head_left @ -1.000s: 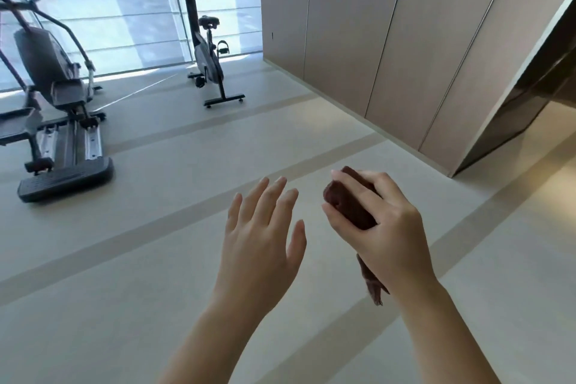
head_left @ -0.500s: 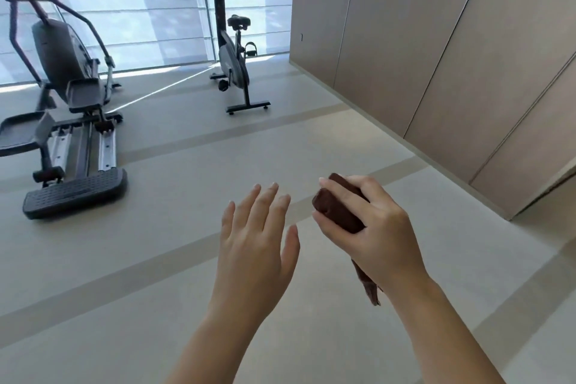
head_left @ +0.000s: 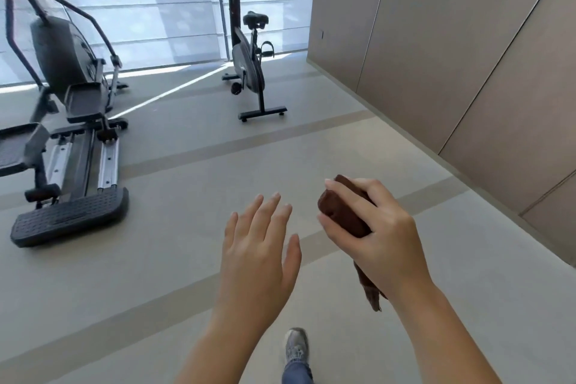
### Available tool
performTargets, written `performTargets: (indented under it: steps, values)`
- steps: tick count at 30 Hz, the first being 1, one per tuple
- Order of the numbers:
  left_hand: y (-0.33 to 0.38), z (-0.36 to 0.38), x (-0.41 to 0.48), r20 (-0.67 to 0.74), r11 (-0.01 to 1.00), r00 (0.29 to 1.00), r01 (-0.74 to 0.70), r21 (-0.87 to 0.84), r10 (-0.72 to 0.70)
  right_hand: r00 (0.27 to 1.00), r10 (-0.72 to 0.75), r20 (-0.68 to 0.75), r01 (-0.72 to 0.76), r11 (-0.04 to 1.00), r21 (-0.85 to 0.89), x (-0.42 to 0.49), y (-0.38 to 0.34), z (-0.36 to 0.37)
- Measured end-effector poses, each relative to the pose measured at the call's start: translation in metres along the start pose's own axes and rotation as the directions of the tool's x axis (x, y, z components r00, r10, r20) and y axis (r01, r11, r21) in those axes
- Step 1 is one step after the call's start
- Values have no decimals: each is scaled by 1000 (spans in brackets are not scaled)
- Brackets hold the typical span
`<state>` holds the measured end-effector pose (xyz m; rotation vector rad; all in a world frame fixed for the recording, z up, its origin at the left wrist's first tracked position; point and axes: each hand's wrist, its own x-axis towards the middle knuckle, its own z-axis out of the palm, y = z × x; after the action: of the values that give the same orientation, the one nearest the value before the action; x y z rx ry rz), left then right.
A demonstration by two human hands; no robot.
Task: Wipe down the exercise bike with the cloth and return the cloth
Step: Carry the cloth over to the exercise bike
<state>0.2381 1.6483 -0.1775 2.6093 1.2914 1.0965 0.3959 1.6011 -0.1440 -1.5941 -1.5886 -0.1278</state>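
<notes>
While a grey shoe [head_left: 296, 344] steps onto the floor [head_left: 156, 274] at the bottom edge of the view, both forearms are raised ahead of the person at about chest level. The right hand [head_left: 378, 235] is wrapped around a bunched brown cloth [head_left: 341, 212], thumb and fingers curled over the wad, with a loose tail of fabric hanging out below the wrist. Just beside it, not touching, the left hand [head_left: 257, 254] is empty, palm down, fingers straight and slightly fanned.

Judged from this, the step in hand is the approach: the cloth is carried but no wiping has begun. The exercise bike [head_left: 246, 62] stands well apart, across the striped floor near the bright window [head_left: 149, 3], close to the corner where the wood-panelled wall [head_left: 436, 56] begins. Its saddle, pedals, upright post and console are all in view and untouched. An elliptical trainer [head_left: 71, 121] sits nearer, along the left edge, and is not part of the job.

The next move calls for closing the gap to the bike, then pressing the cloth flat against a surface; the wad would probably need opening out a little first, which the free left hand could help with.
</notes>
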Motion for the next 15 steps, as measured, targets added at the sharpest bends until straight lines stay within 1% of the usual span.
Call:
performTargets:
  steps: [5, 9, 15]
  values:
    - [-26, 55, 107, 52, 999, 998, -23, 36, 21, 1000, 17, -13, -16, 999, 32, 93, 70, 35]
    - [-43, 90, 189, 59, 999, 998, -23, 28, 21, 999, 34, -25, -33, 998, 45, 166, 115, 54]
    - [-70, 149, 272, 79, 999, 997, -22, 28, 20, 999, 47, 8, -47, 998, 44, 244, 174, 93]
